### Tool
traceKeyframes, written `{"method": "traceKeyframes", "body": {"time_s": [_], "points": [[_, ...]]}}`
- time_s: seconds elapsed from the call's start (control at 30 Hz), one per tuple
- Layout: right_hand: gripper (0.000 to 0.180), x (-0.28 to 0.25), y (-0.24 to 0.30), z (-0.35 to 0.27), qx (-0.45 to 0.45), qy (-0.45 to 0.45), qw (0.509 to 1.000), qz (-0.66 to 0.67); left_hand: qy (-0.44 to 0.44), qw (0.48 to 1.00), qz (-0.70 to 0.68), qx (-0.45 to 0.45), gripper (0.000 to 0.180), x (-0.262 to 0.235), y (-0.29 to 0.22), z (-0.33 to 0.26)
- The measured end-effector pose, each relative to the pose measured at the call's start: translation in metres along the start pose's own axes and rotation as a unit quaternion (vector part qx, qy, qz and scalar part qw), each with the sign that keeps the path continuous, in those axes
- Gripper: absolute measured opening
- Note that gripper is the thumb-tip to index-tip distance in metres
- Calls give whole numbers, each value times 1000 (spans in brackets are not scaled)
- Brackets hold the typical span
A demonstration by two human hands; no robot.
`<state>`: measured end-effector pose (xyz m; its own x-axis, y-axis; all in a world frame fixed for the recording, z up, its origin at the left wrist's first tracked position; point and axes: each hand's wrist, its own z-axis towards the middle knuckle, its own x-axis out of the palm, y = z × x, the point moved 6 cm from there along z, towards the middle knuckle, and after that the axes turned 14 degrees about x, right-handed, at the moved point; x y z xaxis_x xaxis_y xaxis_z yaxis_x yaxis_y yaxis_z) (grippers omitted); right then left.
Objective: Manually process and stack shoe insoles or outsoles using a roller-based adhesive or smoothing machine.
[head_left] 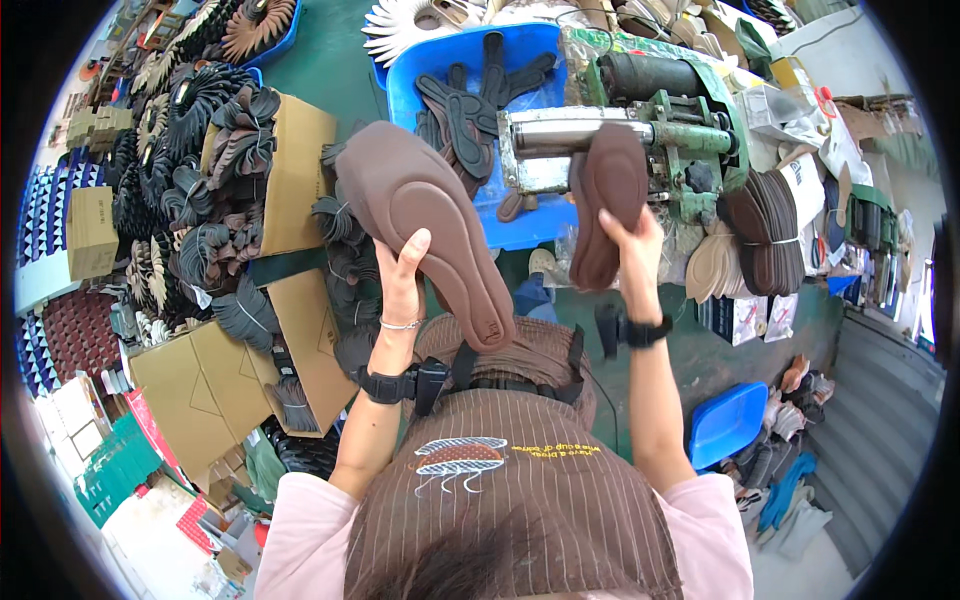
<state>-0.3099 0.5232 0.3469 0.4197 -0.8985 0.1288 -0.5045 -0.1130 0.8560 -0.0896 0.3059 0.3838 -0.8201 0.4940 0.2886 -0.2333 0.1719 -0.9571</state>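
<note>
Brown insole [440, 225]: seen from the head, it is held aslant in front of the body, its broad end up and to the left, its narrow end down toward the apron [540, 500].
Left hand [402, 275]: clamped on the brown insole by its left edge, with the thumb laid over the upper face; whether more pieces are gripped beneath cannot be told.
Smaller insoles [616, 175]: two brown pieces are seen, one partly overlapping the other, raised upright in front of the machine [700, 140]; contact with it cannot be made out.
Right hand [634, 250]: closed around the smaller insoles, the thumb pressed on the near face, the fingers mostly hidden.
Blue tray [420, 60]: set beyond the hands, with dark insoles [465, 120] piled loosely in it.
Brown bundle [765, 235]: tied and stood to the right of the machine.
Carton [300, 170]: placed to the left, beside heaped dark bundles [205, 245].
Handling: the brown insole is probably best supported nearer its middle, so that the long narrow end is not left to sag. Light thumb pressure should be used, since the padded face may be dented. The smaller insoles would be better squared edge to edge, and both wrist straps [640, 332] kept clear of the work.
</note>
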Motion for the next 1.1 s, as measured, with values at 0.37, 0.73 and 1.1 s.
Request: {"method": "traceKeyframes", "body": {"time_s": [0.37,0.73,1.1], "points": [[20,15,-8,4,117,16,993,-8,77,997,8,-1,85,29,5,-16],[75,107,61,-95,-97,44,946,-306,85,990,-109,42,103,33,9,-26],[68,47,43,-86,-55,62,995,-48,-5,1000,-13,9,68,28,10,-20]]}}
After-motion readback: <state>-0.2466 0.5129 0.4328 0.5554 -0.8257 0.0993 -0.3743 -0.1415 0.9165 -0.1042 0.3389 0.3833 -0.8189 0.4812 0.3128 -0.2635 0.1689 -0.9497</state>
